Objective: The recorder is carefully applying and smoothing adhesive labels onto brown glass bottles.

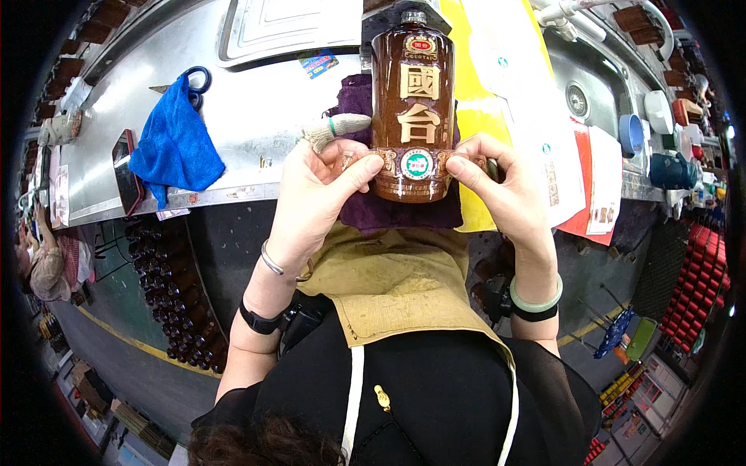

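Note:
A brown glass bottle (414, 93) with large gold characters lies on a dark purple cloth (357, 97) at the bench's front edge, its capped neck pointing away from me. Across its lower part runs a narrow patterned label (417, 164) with a round green and white emblem. My left hand (330, 167) pinches the label's left end between thumb and fingers; a pale fabric cover sits on its index finger, which reaches to the bottle's side. At the other end, my right hand (497, 175) pinches the label too, its thumb against the bottle's edge.
Left on the metal bench are a blue cloth (179, 140) over scissors (198, 80) and a phone (124, 171). Yellow and white sheets (482, 116) lie right of the bottle, beside a sink (587, 78) and a blue-rimmed bowl (631, 133). Several dark bottles (175, 303) stand below, left.

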Tool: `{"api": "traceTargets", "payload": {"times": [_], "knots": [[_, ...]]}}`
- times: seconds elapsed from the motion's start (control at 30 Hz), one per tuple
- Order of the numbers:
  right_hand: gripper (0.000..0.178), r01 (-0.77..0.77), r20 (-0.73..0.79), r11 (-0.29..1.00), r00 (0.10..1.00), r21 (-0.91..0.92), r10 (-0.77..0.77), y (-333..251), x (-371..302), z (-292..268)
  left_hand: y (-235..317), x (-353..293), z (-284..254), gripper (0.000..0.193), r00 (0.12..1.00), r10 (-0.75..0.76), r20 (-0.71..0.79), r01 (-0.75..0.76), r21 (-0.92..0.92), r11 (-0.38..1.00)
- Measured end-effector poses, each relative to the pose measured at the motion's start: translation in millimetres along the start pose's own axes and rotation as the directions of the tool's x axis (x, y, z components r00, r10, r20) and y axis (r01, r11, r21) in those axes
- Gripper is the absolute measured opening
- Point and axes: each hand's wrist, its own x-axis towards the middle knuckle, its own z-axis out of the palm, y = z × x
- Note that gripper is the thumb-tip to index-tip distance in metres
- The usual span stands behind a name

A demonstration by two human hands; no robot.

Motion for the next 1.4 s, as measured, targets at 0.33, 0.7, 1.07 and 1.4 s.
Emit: {"api": "traceTargets", "payload": {"times": [0.33,0.7,1.07,1.4], "knots": [[0.057,-0.094,-0.2,0.95,0.979,-0.296,0.034,17.6,4.9,-17.4,2.4,2.5,0.5,0.052,1.0,-0.03,-0.009,0.029,-0.025,0.999],[0.02,0.102,-0.178,0.994,0.979,0.036,-0.094,-12.5,-15.3,12.4,-2.7,8.1,-5.2,0.055,0.999,-0.038,0.005,0.038,0.011,0.999],[0.021,0.164,-0.317,0.977,0.941,0.135,-0.115,4.1,-11.8,-10.4,-17.1,-13.9,0.4,0.079,0.709,0.671,0.217,-0.53,0.792,0.304],[0.037,0.041,-0.18,0.991,0.984,0.128,-0.017,-4.7,-17.1,10.7,-33.6,-3.9,21.4,0.072,0.834,0.547,0.08,-0.516,0.464,0.72]]}}
